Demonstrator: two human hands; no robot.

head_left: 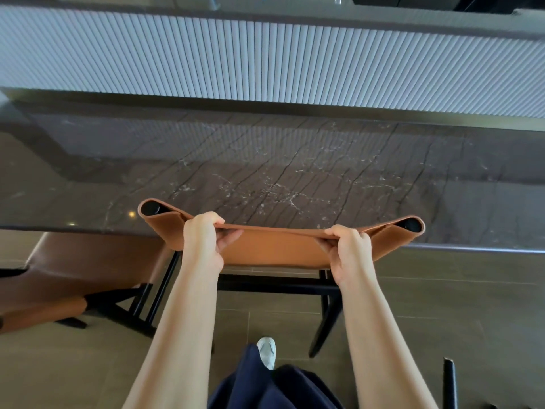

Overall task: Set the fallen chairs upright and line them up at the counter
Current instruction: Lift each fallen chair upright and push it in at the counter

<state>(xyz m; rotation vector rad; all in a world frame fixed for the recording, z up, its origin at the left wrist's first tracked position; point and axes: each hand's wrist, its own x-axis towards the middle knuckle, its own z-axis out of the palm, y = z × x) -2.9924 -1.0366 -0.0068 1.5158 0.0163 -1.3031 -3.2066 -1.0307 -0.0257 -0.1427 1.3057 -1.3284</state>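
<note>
Holding the top edge of the brown chair back (280,246), the left hand (203,243) and the right hand (351,252) both curl their fingers tight around it. This chair stands up, right at the dark stone counter (295,160). Another brown chair (73,276) sits just to its left.

both hands (203,237) gripping tan chair backrest (280,246), marble counter (295,166) ahead

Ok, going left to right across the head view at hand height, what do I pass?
Second brown chair → black post end → left hand gripping the backrest → right hand gripping it too → other black post end.
</note>
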